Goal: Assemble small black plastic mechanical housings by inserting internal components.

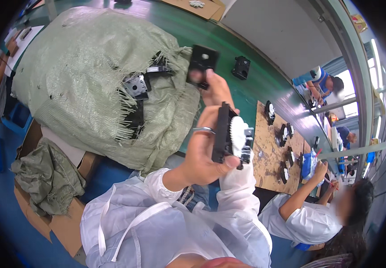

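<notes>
My left hand (197, 163) is closed around a black plastic gear housing (221, 134), its thumb on the lower edge. A large white gear (237, 135) shows on the housing's right side. Farther off, my right hand (219, 91) grips a black box-shaped plastic part (203, 64), blurred by motion, beside the sack's right edge. The right forearm passes behind the gear housing. To the left lies a big pale green woven sack (90, 58) with frayed openings. Through them show several black plastic parts, one with a grey metal face (135, 85).
A lone black part (241, 67) stands on the green bench (246, 91). Several black-and-white gear assemblies sit on a brown board (266, 158) at right, near a seated co-worker (307, 219). An open carton (70, 228) with a crumpled sack (47, 174) stands lower left.
</notes>
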A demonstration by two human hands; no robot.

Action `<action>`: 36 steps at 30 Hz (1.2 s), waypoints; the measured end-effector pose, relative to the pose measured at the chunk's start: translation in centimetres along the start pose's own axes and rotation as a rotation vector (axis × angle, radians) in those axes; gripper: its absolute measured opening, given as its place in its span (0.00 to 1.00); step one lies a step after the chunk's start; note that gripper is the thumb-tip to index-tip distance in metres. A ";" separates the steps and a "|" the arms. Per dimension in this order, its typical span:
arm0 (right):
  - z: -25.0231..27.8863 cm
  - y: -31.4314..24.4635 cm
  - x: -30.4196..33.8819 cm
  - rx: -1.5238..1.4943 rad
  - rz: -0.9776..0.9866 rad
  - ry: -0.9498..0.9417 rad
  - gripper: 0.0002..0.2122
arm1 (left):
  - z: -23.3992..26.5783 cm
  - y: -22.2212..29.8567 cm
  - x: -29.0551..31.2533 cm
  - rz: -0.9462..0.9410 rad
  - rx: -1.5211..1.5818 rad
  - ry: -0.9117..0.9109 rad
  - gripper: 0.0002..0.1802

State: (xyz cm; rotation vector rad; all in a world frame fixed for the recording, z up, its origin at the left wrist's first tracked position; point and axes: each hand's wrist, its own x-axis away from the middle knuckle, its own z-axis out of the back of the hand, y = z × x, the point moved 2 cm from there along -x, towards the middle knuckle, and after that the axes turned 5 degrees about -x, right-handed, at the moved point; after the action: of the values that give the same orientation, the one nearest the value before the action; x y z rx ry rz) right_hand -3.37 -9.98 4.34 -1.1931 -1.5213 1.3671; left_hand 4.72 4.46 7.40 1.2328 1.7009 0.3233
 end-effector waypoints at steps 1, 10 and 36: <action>0.6 -1.0 0.7 -0.151 0.038 0.041 0.19 | 0.0 -0.1 -0.1 0.002 0.015 -0.015 0.43; 9.0 -2.2 8.1 -0.560 0.192 0.158 0.22 | 2.7 -4.1 -1.2 0.171 0.109 0.254 0.30; 5.8 -1.9 14.3 -0.190 0.142 0.176 0.24 | 2.5 -7.2 -1.9 0.345 -0.180 0.137 0.26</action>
State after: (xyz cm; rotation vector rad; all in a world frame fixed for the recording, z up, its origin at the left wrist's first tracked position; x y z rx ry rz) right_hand -13.11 2.08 4.71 -1.5230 -1.4896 1.1909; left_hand 2.59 -1.16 2.35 1.3922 1.5290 0.7666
